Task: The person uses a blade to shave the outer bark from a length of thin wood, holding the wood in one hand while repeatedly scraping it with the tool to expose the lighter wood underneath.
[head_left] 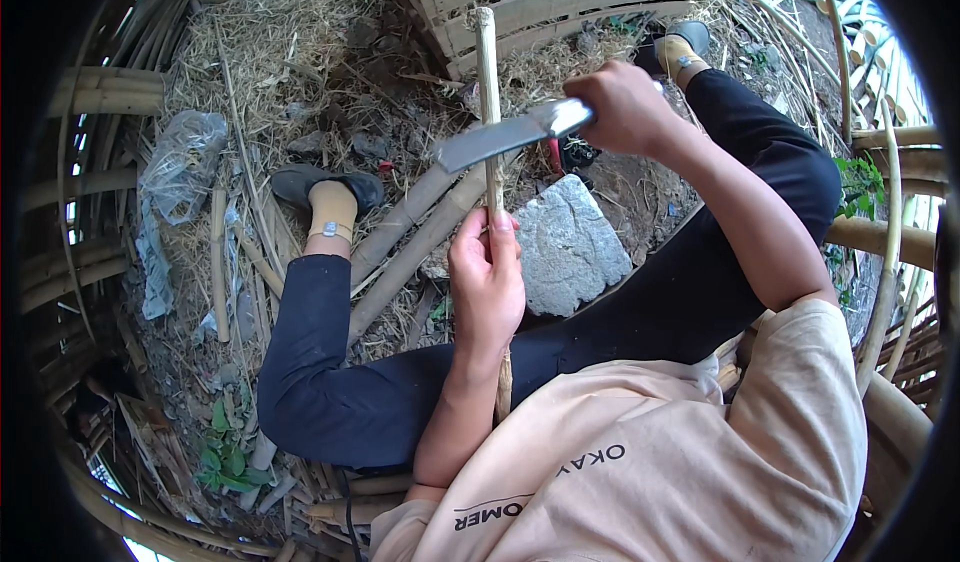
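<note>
My left hand (487,282) is closed around a long pale wooden stick (487,72), with the thumb laid along it. The stick stands nearly lengthwise in view, its upper end past the blade and its lower part running beside my left forearm toward my lap. In my right hand (628,110) is a machete (490,142) with a broad, flat grey blade; the fist hides its handle. The blade crosses in front of the stick, above my left hand. Whether its edge touches the wood I cannot tell. A grey stone block (565,247) lies on the ground between my legs.
Bamboo poles (420,227) lie near my left foot. A slatted wooden crate (560,7) stands at the far side. On the left are a clear plastic bag (182,167) and bamboo framing (105,92). Dry straw (270,52) covers much of the ground.
</note>
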Demonstrator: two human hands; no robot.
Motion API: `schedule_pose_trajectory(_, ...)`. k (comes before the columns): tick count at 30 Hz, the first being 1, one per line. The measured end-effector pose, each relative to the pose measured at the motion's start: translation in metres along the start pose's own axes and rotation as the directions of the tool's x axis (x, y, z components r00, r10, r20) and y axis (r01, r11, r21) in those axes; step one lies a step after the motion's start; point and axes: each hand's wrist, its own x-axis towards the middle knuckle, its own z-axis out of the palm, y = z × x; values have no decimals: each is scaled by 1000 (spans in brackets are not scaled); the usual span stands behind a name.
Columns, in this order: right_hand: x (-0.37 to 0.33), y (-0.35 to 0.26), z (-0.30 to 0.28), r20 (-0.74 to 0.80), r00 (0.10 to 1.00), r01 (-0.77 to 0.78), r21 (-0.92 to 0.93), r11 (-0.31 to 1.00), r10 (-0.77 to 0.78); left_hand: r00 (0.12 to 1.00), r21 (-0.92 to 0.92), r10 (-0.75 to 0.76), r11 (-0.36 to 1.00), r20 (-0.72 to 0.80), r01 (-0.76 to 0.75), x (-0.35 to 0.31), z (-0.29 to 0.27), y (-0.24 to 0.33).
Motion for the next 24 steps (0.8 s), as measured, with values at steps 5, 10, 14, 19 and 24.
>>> schedule_pose_trajectory(5,-2,-9,13,53,998,-28,76,997,24,991,253,111,964,-79,-88,-2,4,-9)
schedule_pose_trajectory(10,11,33,13,-163,950,-260,55,964,266,989,280,136,953,-53,-116,-10,9,-1)
schedule_pose_trajectory(14,9,48,-23,-307,934,-205,-39,978,183,995,109,100,989,19,-101,-17,17,1)
schedule_pose_trajectory(19,0,33,-20,-259,954,-157,4,988,153,996,-114,-36,992,83,45,-10,13,6)
schedule_pose_trajectory(24,-5,0,-23,-41,998,-44,19,999,45,998,-122,-23,992,55,29,-5,7,3)
